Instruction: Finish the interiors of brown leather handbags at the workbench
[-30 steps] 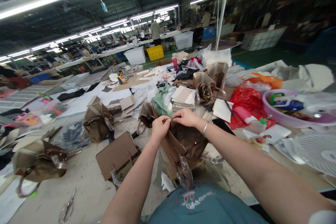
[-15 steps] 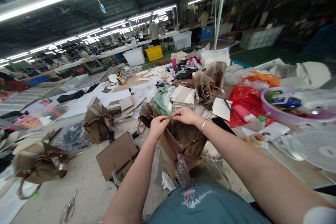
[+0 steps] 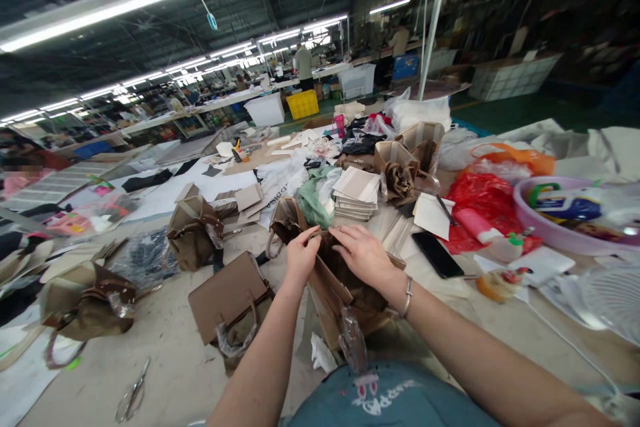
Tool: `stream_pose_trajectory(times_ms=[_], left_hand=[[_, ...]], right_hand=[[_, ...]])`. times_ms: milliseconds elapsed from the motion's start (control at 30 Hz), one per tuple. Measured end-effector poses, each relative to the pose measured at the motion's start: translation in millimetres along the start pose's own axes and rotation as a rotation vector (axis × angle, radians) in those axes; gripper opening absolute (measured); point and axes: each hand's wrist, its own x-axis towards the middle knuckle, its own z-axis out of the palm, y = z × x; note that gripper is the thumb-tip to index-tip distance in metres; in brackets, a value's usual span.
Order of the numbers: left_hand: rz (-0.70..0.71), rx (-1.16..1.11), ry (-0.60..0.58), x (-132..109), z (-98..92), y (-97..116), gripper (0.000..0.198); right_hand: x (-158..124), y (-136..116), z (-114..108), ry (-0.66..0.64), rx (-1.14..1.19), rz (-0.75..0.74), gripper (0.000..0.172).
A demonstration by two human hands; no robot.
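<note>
An upright brown handbag stands against my front, its mouth upward and a plastic-wrapped handle hanging on my side. My left hand is closed, pinching the bag's top edge between thumb and fingers. Across the opening lies my right hand, its fingers stretched out and touching the far rim. Part of the bag's inside is hidden under that hand. Just left of the bag, a brown flap bag lies on the table, and a smaller open bag stands beyond my left hand.
Two more brown bags stand at the left, with scissors near the front. Stacked panels, a phone, a red plastic bag, a lilac basin and a white fan occupy the right.
My right hand has gone from a pinch at the bag's edge to stretched fingers over its mouth. My left hand keeps its pinch. The phone now shows beyond my right wrist.
</note>
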Motion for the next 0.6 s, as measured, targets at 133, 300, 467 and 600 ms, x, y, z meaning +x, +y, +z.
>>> stream_pose_trajectory(times_ms=[133, 300, 467, 600], left_hand=[[-0.035, -0.052, -0.043, -10, -6.6, 2, 0.041], [-0.015, -0.001, -0.108, -16, -16.1, 6, 0.025], [0.018, 0.092, -0.156, -18, -19.1, 7, 0.023], [0.029, 0.126, -0.145, -18, -17.5, 7, 0.023]], right_hand=[[-3, 10, 11, 0.093, 0.03, -0.02, 0.025], [0, 16, 16, 0.108, 0.177, -0.114, 0.021], [1, 12, 21, 0.148, 0.198, -0.117, 0.016], [1, 12, 25, 0.155, 0.204, -0.109, 0.021]])
